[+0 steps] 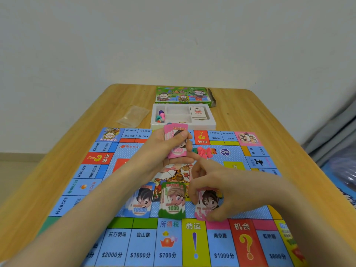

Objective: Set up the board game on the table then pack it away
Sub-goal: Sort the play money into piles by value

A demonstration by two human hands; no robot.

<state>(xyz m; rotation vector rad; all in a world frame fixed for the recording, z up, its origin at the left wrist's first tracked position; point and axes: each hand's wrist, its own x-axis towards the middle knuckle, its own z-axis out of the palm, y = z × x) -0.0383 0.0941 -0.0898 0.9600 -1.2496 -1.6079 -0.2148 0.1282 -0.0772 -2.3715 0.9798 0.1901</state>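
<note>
Right hand [209, 191] partly hides pink notes [206, 206].

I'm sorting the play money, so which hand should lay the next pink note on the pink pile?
Right: the right hand is down on the pink pile, while the left hand is busy gripping the pink stack.

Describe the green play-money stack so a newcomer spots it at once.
Start at the colourful paper game board covering the wooden table. Towards its near edge, three stacks of paper play money lie in a row. The green stack is the middle one, marked 1000, between a blue 10000 stack and a pink stack under the right hand.
</note>
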